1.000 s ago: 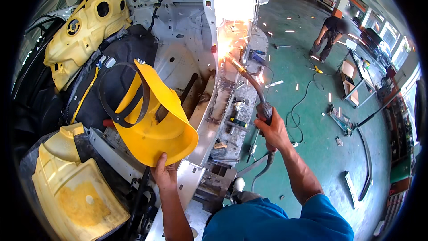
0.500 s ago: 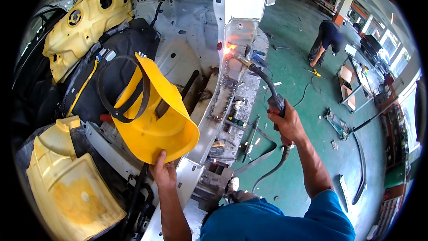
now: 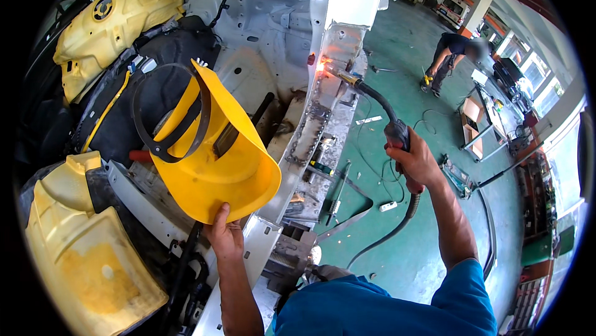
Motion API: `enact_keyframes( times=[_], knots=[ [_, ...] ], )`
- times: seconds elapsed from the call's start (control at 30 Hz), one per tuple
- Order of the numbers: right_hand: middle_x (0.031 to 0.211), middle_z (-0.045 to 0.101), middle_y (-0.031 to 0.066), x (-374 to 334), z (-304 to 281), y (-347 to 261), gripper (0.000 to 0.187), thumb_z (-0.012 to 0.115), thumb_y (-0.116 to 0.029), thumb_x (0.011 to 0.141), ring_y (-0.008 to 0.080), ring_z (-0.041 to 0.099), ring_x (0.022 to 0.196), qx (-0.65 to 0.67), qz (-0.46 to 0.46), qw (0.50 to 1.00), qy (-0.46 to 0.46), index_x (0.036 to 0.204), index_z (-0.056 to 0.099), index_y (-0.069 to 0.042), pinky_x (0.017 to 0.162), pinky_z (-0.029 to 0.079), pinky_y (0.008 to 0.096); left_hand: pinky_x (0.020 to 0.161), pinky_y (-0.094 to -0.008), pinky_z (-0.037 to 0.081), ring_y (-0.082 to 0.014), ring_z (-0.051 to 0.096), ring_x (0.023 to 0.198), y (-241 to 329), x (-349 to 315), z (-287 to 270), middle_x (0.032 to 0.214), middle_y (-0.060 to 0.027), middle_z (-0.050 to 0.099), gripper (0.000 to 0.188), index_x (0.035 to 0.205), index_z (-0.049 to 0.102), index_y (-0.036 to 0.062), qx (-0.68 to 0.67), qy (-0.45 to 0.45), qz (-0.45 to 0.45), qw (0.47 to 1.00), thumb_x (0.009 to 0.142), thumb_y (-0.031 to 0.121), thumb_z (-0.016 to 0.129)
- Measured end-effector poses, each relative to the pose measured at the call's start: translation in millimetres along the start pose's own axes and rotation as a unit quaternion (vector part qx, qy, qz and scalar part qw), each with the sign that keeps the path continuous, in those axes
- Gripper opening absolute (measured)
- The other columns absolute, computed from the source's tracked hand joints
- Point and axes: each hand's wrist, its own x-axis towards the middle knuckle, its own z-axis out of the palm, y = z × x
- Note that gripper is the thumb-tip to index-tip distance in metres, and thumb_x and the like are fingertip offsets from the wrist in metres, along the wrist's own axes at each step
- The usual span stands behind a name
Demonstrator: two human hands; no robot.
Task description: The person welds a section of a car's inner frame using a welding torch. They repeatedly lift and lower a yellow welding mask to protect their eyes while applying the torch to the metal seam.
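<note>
Torch [image 3: 380,101] in the right hand [image 3: 417,161], yellow mask [image 3: 239,181] in the left hand [image 3: 225,235], and the two hands are well apart! The right is wrapped round the torch's grip, out over the green floor [image 3: 347,252]; the left pinches the mask's lower rim, thumb on top, fingers partly hidden. At the nozzle [image 3: 343,76], a glowing spot [image 3: 321,64] lights the pale metal.

Danger, by the look of it: the mask sits low, leaving the view to that glow unscreened, so a flare could catch the eyes. Sparks could sting bare forearms, and a tug on the hose [image 3: 406,221] could swing the nozzle off line.

And that line? The torch's long axis slants from the grip up and leftward, neck bending, nozzle aimed at the glow. The mask shows its hollow side, headband [image 3: 164,149] leftward, broad rim at lower right.
</note>
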Motion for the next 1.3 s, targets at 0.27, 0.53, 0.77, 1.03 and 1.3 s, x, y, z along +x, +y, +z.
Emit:
enact_keyframes(
  times=[0.27, 0.53, 0.77, 1.03, 1.3],
  knots=[
    [0.071, 0.056, 0.0037, -1.7, -13.4, -31.3, 0.028, 0.069, -0.015, 0.084, 0.0119, 0.059, 0.053, -0.044, 0.034, 0.998, -0.014, 0.101, 0.051, -0.001, 0.048, 0.047, 0.0291, 0.096, -0.0388, 0.053, -0.0243, 0.062, 0.116, -0.6, 0.5, -1.9, 0.132, -0.0111, 0.058, 0.052, 0.142, 0.043, 0.0059, -0.006, 0.004, -0.002, 1.0, 0.092, 0.002, 0.06],
    [0.071, 0.057, 0.004, -0.8, -19.5, -33.9, 0.029, 0.069, -0.014, 0.084, 0.0134, 0.059, 0.051, -0.035, 0.032, 0.998, -0.03, 0.103, 0.051, 0.0, 0.045, 0.047, 0.0295, 0.092, -0.0356, 0.056, -0.0234, 0.063, 0.113, 2.3, -0.7, 3.0, 0.129, -0.0095, 0.059, 0.054, 0.14, 0.043, 0.0057, 0.0, 0.01, -0.008, 1.0, 0.09, 0.004, 0.063],
    [0.071, 0.056, 0.0036, -1.3, -17.1, -39.2, 0.028, 0.069, -0.013, 0.085, 0.0129, 0.058, 0.05, -0.04, 0.047, 0.998, -0.031, 0.103, 0.052, -0.001, 0.044, 0.046, 0.0293, 0.09, -0.0334, 0.057, -0.0233, 0.063, 0.113, 4.1, -0.8, 4.6, 0.129, -0.0099, 0.059, 0.057, 0.141, 0.043, 0.007, 0.001, 0.025, -0.02, 1.0, 0.088, 0.004, 0.064],
    [0.07, 0.056, 0.003, 0.6, -15.4, -40.8, 0.027, 0.069, -0.013, 0.084, 0.0129, 0.058, 0.051, -0.045, 0.046, 0.997, -0.033, 0.102, 0.053, -0.002, 0.045, 0.046, 0.0294, 0.093, -0.0357, 0.057, -0.0235, 0.063, 0.115, 7.2, -1.5, 8.2, 0.13, -0.0102, 0.058, 0.057, 0.141, 0.042, 0.0058, -0.003, 0.014, -0.016, 1.0, 0.088, 0.002, 0.063],
    [0.071, 0.055, 0.0035, 3.0, -16.3, -42.1, 0.027, 0.069, -0.014, 0.084, 0.0136, 0.058, 0.05, -0.052, 0.05, 0.997, -0.038, 0.101, 0.051, -0.003, 0.044, 0.045, 0.0297, 0.091, -0.0359, 0.057, -0.0238, 0.065, 0.111, 2.5, 0.7, 3.4, 0.128, -0.011, 0.059, 0.054, 0.14, 0.043, 0.0046, -0.013, 0.021, -0.01, 1.0, 0.089, 0.002, 0.062]
  ],
)
